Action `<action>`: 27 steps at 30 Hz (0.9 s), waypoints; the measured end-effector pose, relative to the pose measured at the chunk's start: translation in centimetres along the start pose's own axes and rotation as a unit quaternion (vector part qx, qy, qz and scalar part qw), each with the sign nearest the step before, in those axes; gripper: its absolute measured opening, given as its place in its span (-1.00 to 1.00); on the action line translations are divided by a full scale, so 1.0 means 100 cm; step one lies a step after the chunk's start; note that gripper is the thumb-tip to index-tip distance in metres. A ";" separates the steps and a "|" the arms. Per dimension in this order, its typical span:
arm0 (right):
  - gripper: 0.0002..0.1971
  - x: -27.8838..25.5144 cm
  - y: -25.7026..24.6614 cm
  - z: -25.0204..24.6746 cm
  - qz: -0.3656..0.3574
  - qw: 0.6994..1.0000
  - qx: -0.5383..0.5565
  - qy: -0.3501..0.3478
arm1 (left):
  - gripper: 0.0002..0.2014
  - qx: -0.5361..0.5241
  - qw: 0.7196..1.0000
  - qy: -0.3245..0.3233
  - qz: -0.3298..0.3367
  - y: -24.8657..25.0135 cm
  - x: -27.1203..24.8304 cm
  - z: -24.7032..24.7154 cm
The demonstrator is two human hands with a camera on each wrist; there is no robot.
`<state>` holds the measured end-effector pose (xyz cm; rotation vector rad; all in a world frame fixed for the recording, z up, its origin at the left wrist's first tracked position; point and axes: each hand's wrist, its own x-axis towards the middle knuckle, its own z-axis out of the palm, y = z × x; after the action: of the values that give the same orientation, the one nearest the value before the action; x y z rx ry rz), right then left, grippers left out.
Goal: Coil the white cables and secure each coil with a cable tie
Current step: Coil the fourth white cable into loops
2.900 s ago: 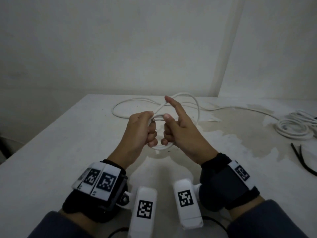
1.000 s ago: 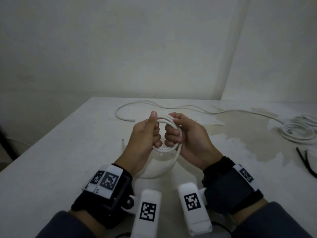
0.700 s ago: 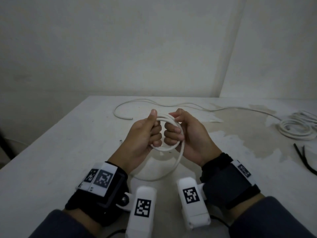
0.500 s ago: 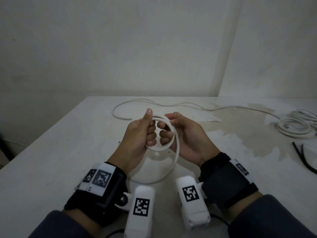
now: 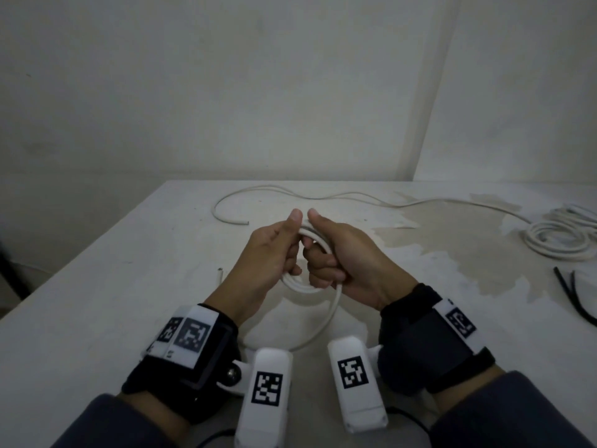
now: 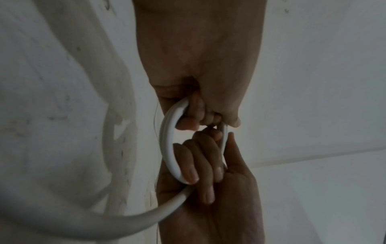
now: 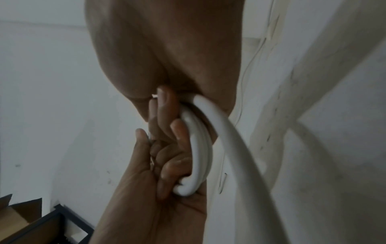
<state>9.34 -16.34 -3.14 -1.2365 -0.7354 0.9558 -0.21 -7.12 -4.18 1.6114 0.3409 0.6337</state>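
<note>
A small coil of white cable (image 5: 302,286) is held upright above the table between both hands. My left hand (image 5: 274,250) grips its left side, thumb up along the top. My right hand (image 5: 337,253) grips its right side with the fingers curled through the ring. One slack loop (image 5: 326,324) of the same cable hangs from the right hand down to the table. The left wrist view shows the coil (image 6: 167,142) passing through both fists. The right wrist view shows the coil (image 7: 198,156) and the slack strand (image 7: 240,148) running off.
A second white cable (image 5: 339,197) trails across the far table to a loose bundle (image 5: 562,240) at the right edge. Black cable ties (image 5: 571,292) lie near that bundle. A short cable end (image 5: 220,273) rests left of my hands. The table (image 5: 97,286) has a stained patch at the right.
The coil has gained turns since the first frame, and a slack loop now hangs below it. My right hand loosened half a second ago and now grips the coil again.
</note>
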 end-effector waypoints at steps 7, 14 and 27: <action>-0.54 0.003 0.003 -0.009 -0.009 0.988 0.127 0.091 | -0.36 0.087 0.995 0.037 0.023 -0.007 0.006 0.001; -0.55 0.002 -0.002 -0.056 -0.140 0.866 0.371 0.306 | -0.52 0.014 0.990 -0.120 -0.072 0.006 -0.005 0.003; -0.53 0.005 0.002 -0.025 -0.061 0.926 0.359 0.101 | -0.78 -0.186 0.976 0.059 -0.101 -0.006 0.002 0.006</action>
<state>11.70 -16.92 -3.87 -0.6156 -0.2446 0.8642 0.39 -7.39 -4.73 1.1673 0.4392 0.5974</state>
